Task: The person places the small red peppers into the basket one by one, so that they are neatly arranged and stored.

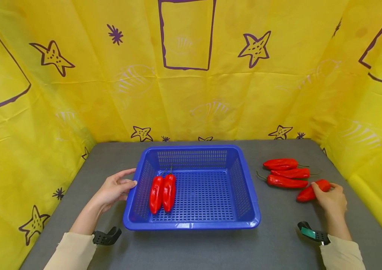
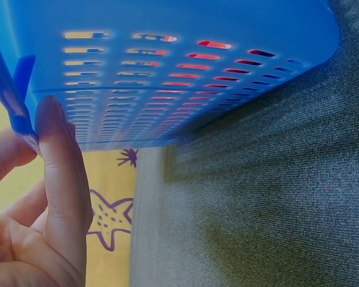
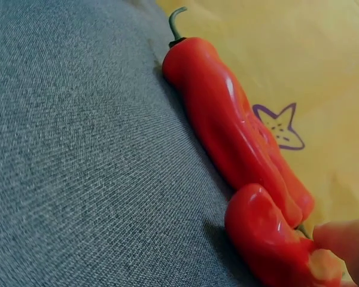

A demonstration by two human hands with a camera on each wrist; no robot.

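My left hand (image 1: 114, 188) pinches the left rim of a blue plastic basket (image 1: 191, 225), thumb against the wall in the left wrist view. Two red peppers (image 1: 169, 193) lie side by side at the left of the basket's floor, stems toward the back. On the right, my right hand (image 1: 334, 198) grips a red pepper (image 1: 307, 194), thumb on its near side. Part of that pepper is hidden by the hand. Several other red peppers (image 1: 287, 182) with green stems lie just beyond, close together; the right wrist view shows one pepper (image 3: 221, 113) touching the gripped one.
The table (image 1: 275, 240) has a dark grey cloth top. Behind and at both sides hangs a yellow curtain (image 1: 184, 97) printed with starfish and fish. Each wrist wears a black strap (image 1: 106, 237).
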